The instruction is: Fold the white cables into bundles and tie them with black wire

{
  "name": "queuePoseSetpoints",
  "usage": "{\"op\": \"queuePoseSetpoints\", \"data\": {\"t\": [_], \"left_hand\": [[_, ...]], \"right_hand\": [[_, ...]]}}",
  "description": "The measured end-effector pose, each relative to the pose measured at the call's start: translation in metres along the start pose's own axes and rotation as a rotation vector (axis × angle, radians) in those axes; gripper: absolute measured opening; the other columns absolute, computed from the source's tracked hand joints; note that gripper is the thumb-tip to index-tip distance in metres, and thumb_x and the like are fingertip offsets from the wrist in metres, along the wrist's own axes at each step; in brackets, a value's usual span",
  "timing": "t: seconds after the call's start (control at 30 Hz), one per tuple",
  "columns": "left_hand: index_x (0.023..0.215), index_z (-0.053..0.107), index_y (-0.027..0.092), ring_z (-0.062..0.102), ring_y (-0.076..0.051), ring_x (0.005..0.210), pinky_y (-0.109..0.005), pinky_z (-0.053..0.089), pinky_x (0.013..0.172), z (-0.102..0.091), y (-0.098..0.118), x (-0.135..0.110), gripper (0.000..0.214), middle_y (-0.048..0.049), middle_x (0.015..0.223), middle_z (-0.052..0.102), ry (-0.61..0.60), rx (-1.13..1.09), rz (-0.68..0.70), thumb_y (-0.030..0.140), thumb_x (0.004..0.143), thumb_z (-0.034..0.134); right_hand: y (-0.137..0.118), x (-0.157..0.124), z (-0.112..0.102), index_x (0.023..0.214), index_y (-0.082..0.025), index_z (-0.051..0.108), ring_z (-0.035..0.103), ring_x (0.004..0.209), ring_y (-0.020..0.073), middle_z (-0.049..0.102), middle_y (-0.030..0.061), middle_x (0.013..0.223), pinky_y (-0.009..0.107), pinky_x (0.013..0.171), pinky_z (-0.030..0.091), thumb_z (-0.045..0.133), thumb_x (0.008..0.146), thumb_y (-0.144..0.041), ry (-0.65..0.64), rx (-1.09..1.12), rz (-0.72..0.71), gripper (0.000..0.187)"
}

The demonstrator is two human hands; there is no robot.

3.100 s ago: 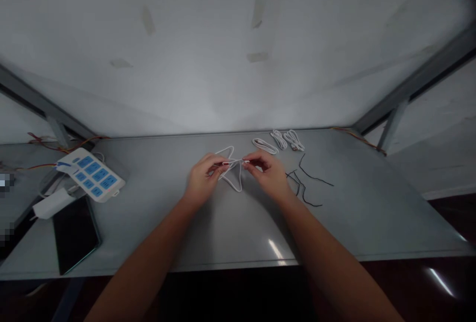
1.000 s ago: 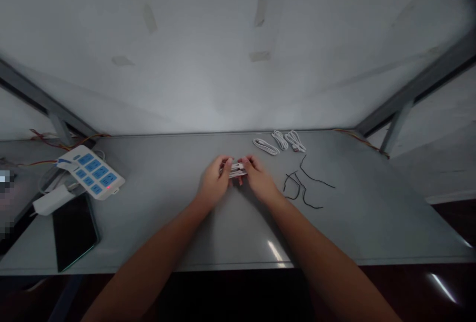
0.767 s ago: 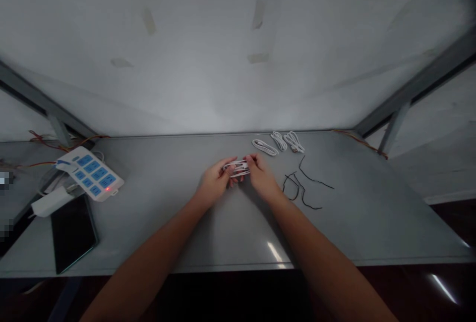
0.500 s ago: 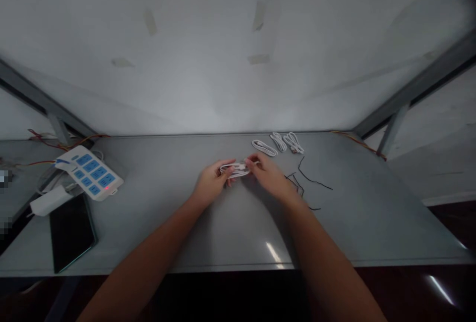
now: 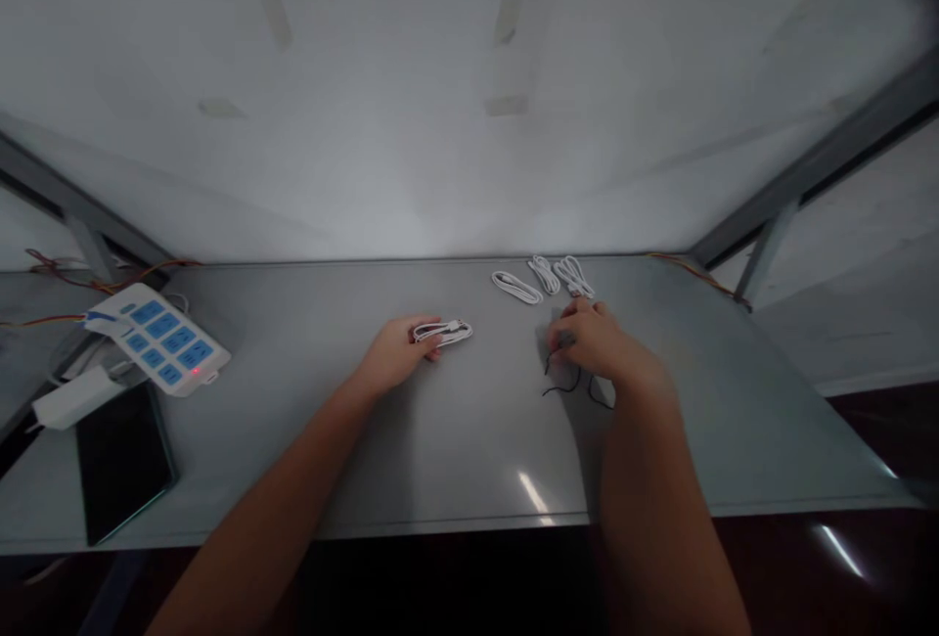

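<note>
At the left edge of the worktop (image 5: 455, 445), red and orange wires (image 5: 124, 269) trail past a white power strip (image 5: 157, 338) with blue sockets and a lit red indicator. A white power adapter (image 5: 73, 397) lies just below the strip, beside a dark tablet (image 5: 124, 465) near the front left corner.

Toward the middle, the left hand (image 5: 396, 354) lies low on the worktop, fingers curled at the left end of a white cable coil (image 5: 444, 332). I cannot tell whether they pinch the coil or only rest against it. The coil looks light and springy, and the slick metal offers little grip, so its bundled middle seems the safest place to take hold.

Further right, along the far edge, lie three more coiled white cables (image 5: 544, 275). The right hand (image 5: 594, 340) is bent downward over a thin black wire (image 5: 564, 389), which looks limp and fragile and is best lifted at a raised bend. The hand hides part of the wire, so any pinch cannot be told.

Beyond the worktop rise a pale wall (image 5: 469, 108) and a grey metal brace (image 5: 814, 157), with an orange wire (image 5: 696, 269) along the far right edge.
</note>
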State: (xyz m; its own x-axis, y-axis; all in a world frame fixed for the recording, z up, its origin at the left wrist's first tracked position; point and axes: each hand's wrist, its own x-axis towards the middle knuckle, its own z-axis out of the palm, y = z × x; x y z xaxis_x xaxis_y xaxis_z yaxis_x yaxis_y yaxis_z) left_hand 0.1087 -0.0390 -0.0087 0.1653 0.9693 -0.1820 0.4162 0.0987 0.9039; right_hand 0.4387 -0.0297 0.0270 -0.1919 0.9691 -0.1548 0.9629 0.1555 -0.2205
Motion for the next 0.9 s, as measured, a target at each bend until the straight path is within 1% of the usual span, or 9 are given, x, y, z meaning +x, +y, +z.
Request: {"op": "queuePoseSetpoints", "data": {"t": [0.07,0.17,0.23,0.33,0.47,0.63,0.77,0.83,0.9], "left_hand": [[0.129,0.072,0.018,0.077,-0.024,0.077,-0.036,0.055,0.083,-0.003,0.002,-0.001,0.046,-0.0043,0.077,0.08,0.013,0.041,-0.014,0.04,0.089,0.067],[0.13,0.073,0.017,0.078,-0.027,0.083,-0.035,0.054,0.083,-0.005,0.006,-0.002,0.046,-0.0053,0.072,0.079,0.044,0.084,-0.038,0.04,0.091,0.065],[0.128,0.074,0.016,0.079,-0.028,0.083,-0.035,0.054,0.083,-0.005,0.009,-0.002,0.044,-0.0061,0.072,0.079,0.062,0.075,-0.055,0.039,0.091,0.066],[0.124,0.076,0.017,0.079,-0.027,0.079,-0.035,0.054,0.083,-0.005,0.012,-0.003,0.04,-0.0062,0.072,0.08,0.075,0.028,-0.066,0.038,0.091,0.067],[0.124,0.076,0.019,0.078,-0.025,0.074,-0.035,0.055,0.083,-0.002,0.01,-0.002,0.038,-0.0048,0.072,0.079,0.032,-0.003,-0.058,0.039,0.092,0.066],[0.127,0.074,0.016,0.077,-0.022,0.07,-0.033,0.055,0.081,0.002,0.008,0.0,0.04,-0.0047,0.072,0.078,0.009,-0.038,-0.07,0.037,0.094,0.065],[0.125,0.075,0.017,0.075,-0.02,0.065,-0.031,0.055,0.077,0.003,0.008,0.001,0.037,-0.0038,0.071,0.077,0.006,-0.083,-0.077,0.035,0.094,0.067],[0.126,0.074,0.016,0.074,-0.019,0.064,-0.03,0.055,0.076,0.003,0.008,0.001,0.038,-0.0034,0.071,0.077,0.002,-0.092,-0.083,0.034,0.094,0.067],[0.128,0.073,0.013,0.073,-0.018,0.063,-0.029,0.055,0.075,0.003,0.008,0.001,0.04,-0.0034,0.07,0.076,0.001,-0.1,-0.098,0.033,0.094,0.067]], "right_hand": [[-0.01,0.002,-0.004,0.075,-0.026,0.082,0.052,0.105,0.0315,0.061,0.0137,0.111,0.043,0.089,0.043,0.081,0.074,-0.009,-0.026,-0.008,-0.029,0.017],[-0.018,0.006,-0.004,0.075,-0.025,0.082,0.051,0.104,0.0312,0.063,0.0133,0.106,0.043,0.093,0.041,0.078,0.078,-0.01,-0.044,-0.007,-0.133,0.016],[-0.022,0.01,0.001,0.076,-0.023,0.08,0.052,0.103,0.0305,0.064,0.0131,0.104,0.042,0.094,0.041,0.075,0.08,-0.009,-0.043,-0.003,-0.211,0.016],[-0.026,0.016,0.011,0.078,-0.019,0.077,0.054,0.1,0.029,0.066,0.0131,0.1,0.039,0.089,0.043,0.066,0.084,-0.007,-0.038,-0.004,-0.283,0.017],[-0.031,0.022,0.019,0.077,-0.018,0.072,0.056,0.099,0.0282,0.068,0.0123,0.093,0.038,0.089,0.044,0.062,0.085,-0.006,0.006,-0.004,-0.334,0.018],[-0.032,0.024,0.015,0.079,-0.02,0.068,0.059,0.099,0.0266,0.069,0.0101,0.089,0.035,0.087,0.045,0.058,0.085,-0.004,0.071,0.115,-0.279,0.019],[-0.021,0.019,0.007,0.086,-0.02,0.066,0.06,0.097,0.0242,0.068,0.0081,0.092,0.033,0.086,0.045,0.055,0.084,-0.004,0.171,0.172,-0.198,0.02],[-0.012,0.015,0.003,0.088,-0.02,0.067,0.061,0.095,0.0233,0.067,0.0071,0.092,0.033,0.086,0.045,0.059,0.084,-0.009,0.166,0.191,-0.165,0.015],[-0.001,0.011,-0.001,0.092,-0.02,0.069,0.062,0.092,0.0225,0.068,0.0062,0.093,0.032,0.083,0.046,0.067,0.082,-0.016,0.132,0.214,-0.112,0.011]]}}
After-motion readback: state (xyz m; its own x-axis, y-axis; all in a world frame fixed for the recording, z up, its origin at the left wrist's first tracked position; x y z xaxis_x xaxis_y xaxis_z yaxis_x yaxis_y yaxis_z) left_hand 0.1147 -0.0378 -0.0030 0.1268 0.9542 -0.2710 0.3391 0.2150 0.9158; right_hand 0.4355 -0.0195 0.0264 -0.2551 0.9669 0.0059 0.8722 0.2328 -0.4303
